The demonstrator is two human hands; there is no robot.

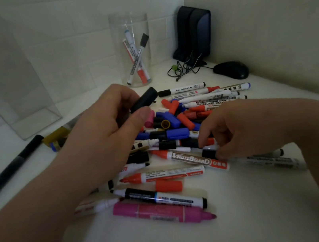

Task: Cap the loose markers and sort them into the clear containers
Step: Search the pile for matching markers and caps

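Dimly lit corner [186,1], markers [175,173], white table [254,221]

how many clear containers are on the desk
2: a round jar standing at the back, behind the pile, with a few markers in it, and a square box at the far left. None other shows, though the arms hide part of the desk.

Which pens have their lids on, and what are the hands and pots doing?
Round clear plastic container: upright, three markers inside.
Thick pink marker: lying, uncapped.
White marker with red tip: lying, uncapped.
Loose orange-red cap: lying off any marker.
Left hand: grips a thick black marker piece.
Right hand: fingers curled into the marker pile, grip unclear.
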